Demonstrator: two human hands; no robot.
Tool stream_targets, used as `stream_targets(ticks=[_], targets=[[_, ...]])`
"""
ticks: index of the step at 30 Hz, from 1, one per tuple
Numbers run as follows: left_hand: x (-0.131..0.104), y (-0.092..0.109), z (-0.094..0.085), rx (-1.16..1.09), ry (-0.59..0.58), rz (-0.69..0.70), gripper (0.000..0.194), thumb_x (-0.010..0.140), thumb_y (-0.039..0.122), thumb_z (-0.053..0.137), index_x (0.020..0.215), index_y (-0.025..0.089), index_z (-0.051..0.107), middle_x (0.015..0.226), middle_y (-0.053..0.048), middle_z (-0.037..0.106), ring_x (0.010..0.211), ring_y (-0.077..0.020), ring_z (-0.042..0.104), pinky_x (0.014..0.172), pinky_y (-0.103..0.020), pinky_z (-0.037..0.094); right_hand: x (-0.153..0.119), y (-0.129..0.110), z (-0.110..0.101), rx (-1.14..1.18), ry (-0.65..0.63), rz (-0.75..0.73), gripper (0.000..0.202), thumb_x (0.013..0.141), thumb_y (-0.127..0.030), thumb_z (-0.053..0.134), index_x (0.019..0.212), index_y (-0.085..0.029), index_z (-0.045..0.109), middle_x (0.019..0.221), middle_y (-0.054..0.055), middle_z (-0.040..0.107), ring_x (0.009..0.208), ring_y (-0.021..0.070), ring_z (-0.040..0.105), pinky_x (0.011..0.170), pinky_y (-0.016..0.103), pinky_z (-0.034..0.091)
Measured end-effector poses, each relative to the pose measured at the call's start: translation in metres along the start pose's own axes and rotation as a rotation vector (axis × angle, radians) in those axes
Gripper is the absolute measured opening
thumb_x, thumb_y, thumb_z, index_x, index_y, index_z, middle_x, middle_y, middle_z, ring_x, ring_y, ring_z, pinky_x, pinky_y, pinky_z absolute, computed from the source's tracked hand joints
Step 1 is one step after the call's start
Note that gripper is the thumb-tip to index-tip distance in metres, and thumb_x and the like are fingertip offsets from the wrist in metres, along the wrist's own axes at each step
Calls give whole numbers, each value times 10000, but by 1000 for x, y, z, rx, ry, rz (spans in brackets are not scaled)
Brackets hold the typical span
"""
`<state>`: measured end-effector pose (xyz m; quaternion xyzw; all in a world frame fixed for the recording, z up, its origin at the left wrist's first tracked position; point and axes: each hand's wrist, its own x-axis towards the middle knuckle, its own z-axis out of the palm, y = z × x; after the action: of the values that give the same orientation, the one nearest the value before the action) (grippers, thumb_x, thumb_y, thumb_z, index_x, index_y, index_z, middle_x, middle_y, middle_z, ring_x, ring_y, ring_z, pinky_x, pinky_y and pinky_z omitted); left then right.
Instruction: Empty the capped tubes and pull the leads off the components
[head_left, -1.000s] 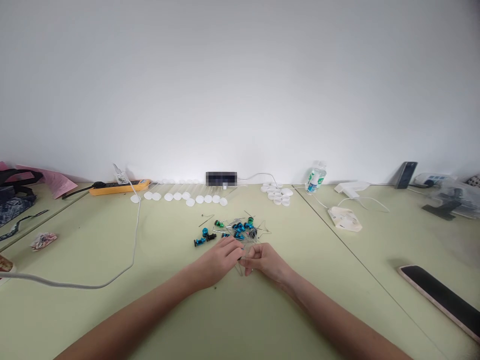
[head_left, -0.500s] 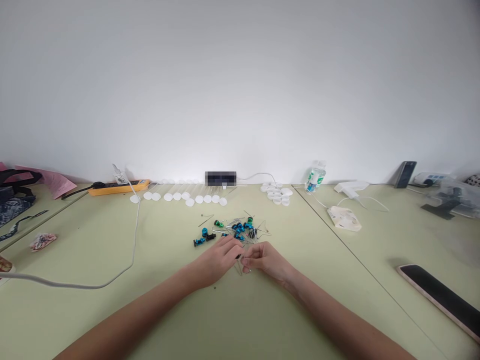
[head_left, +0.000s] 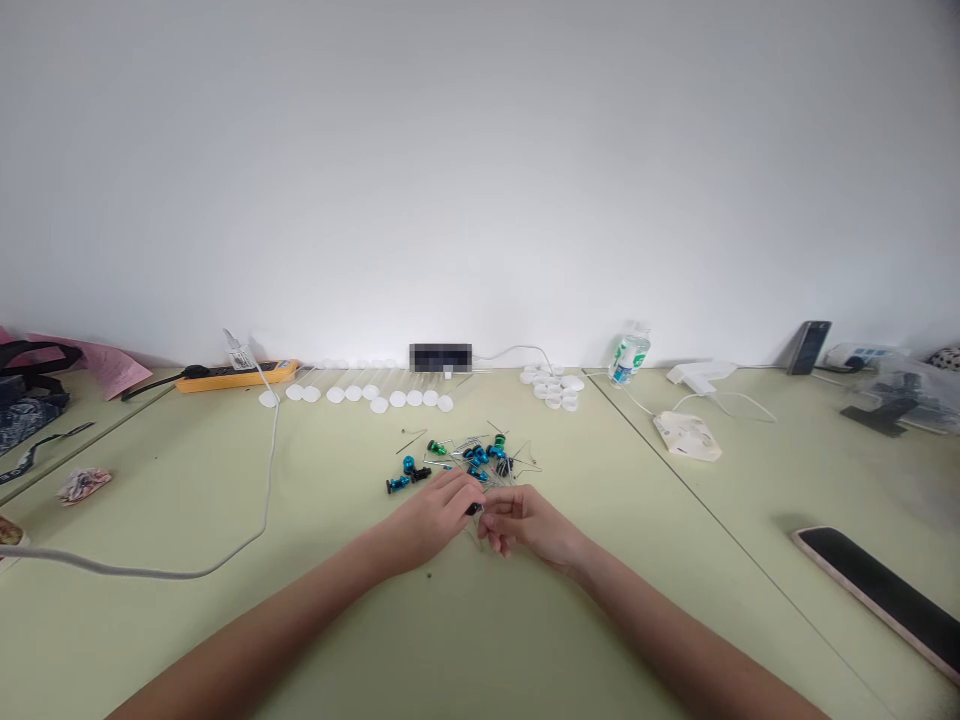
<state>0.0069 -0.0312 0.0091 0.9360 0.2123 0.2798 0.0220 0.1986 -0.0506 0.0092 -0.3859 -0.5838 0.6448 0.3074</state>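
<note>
My left hand (head_left: 442,512) is closed on a small black metal part (head_left: 472,509), whose end shows beside the fingertips. Right up against it, my right hand (head_left: 529,522) has its fingers curled at a thin silver wire (head_left: 482,508) by the black part; the fingers cover most of it. Just beyond both hands lies a loose pile of small spool-shaped metal pieces (head_left: 477,456) in blue, green and black, tangled with thin bent wires (head_left: 529,458). A blue piece (head_left: 397,484) and a black one (head_left: 421,474) lie left of the pile.
White round discs (head_left: 353,394) line the back, with clear strips behind them. More white round pieces (head_left: 553,388) cluster to the right. A yellow power strip (head_left: 240,375), a white cable (head_left: 268,480), a clear bottle (head_left: 628,355) and a long black-topped object (head_left: 885,595) lie around.
My right hand has shifted slightly left, and its fingers have curled in. The wire that stuck out below its fingertips no longer shows there. More of the black part is visible at my left fingertips.
</note>
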Motion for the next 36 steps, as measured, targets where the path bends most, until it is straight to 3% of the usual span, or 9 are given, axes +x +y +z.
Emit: stream_targets(ticks=[5, 12, 19, 23, 28, 31, 36], targets=[[1, 1, -1, -11, 15, 6, 157, 894, 153, 317, 889, 160, 474, 897, -78, 554, 876, -181, 513, 739, -325, 437, 2, 1, 1, -65, 121, -48, 256, 612, -366, 708, 711, -136, 652, 656, 20, 633, 639, 136, 572, 615, 250, 418], [1, 4, -3, -26, -18, -3, 116, 873, 126, 362, 911, 165, 464, 891, -58, 564, 875, -170, 503, 771, -312, 420, 4, 5, 5, -49, 235, 19, 349, 506, -372, 776, 608, -150, 526, 554, -33, 543, 531, 91, 495, 502, 204, 349], [2, 4, -3, -70, 57, -64, 76, 866, 212, 406, 882, 178, 472, 832, -52, 549, 804, -174, 520, 699, -302, 436, 3, 5, 6, -86, 216, -15, 356, 538, -406, 753, 653, -158, 525, 590, -29, 542, 524, 79, 460, 489, 201, 325], [2, 6, -5, -107, -2, -129, 65, 852, 211, 432, 888, 174, 471, 847, -49, 532, 801, -170, 505, 671, -285, 435, 4, 7, 6, -160, 215, -27, 344, 563, -413, 733, 657, -163, 517, 568, -35, 522, 508, 79, 451, 473, 200, 318], [2, 6, -9, -151, -99, -114, 66, 856, 218, 444, 852, 174, 493, 828, -37, 533, 795, -161, 491, 679, -268, 424, 3, 13, 9, -411, 274, -64, 237, 641, -329, 668, 637, -169, 493, 555, -36, 492, 499, 78, 415, 444, 194, 288], [2, 4, -8, -222, -94, -197, 143, 871, 283, 416, 820, 178, 498, 799, -30, 526, 739, -151, 486, 620, -253, 411, 2, 13, 12, -569, 334, -127, 199, 663, -268, 632, 607, -176, 464, 552, -41, 475, 512, 80, 403, 456, 197, 283], [6, 3, -10, -364, -185, -485, 318, 862, 407, 366, 658, 178, 451, 604, 22, 437, 547, -118, 386, 477, -227, 286, 2, 13, 13, -664, 357, -160, 189, 670, -246, 621, 607, -185, 454, 554, -45, 468, 516, 82, 393, 471, 198, 286]])
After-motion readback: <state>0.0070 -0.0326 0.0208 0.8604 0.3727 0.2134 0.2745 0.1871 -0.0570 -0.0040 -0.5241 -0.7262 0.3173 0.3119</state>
